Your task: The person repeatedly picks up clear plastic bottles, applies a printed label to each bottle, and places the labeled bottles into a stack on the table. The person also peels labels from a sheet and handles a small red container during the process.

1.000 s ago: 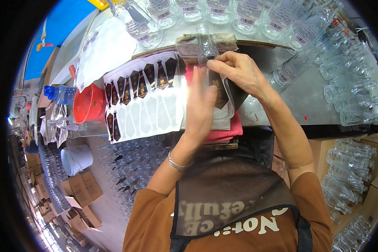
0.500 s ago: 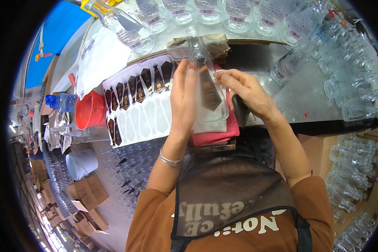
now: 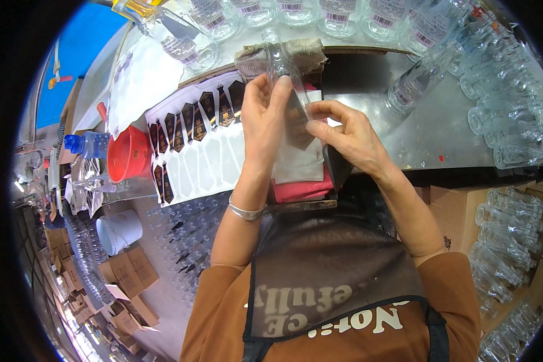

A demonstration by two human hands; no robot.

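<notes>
Left hand [image 3: 264,114]: closed round the clear glass bottle [image 3: 282,66], fingers wrapped on its side, holding it tilted over the pads so its face is turned up for labelling.
Right hand [image 3: 351,134]: fingers pinched on the edge of the dark shield-shaped label [image 3: 298,123], pressing it to the bottle's body; otherwise half curled.
Bottle position: raised above the white cloth [image 3: 298,164] and red pad [image 3: 301,190], neck pointing away from the person.
Label sheet [image 3: 196,142]: white backing just left of the hands, dark pointed stickers left along its top and left edges, blank outlines elsewhere.
Red bowl [image 3: 127,154]: left of the sheet.
Folded rag [image 3: 280,54]: beyond the bottle's neck.
Bottles awaiting [image 3: 513,130]: clear, lying in rows on the metal table [image 3: 440,139], right.
Cardboard boxes [image 3: 452,208]: brown, under the table edge.
</notes>
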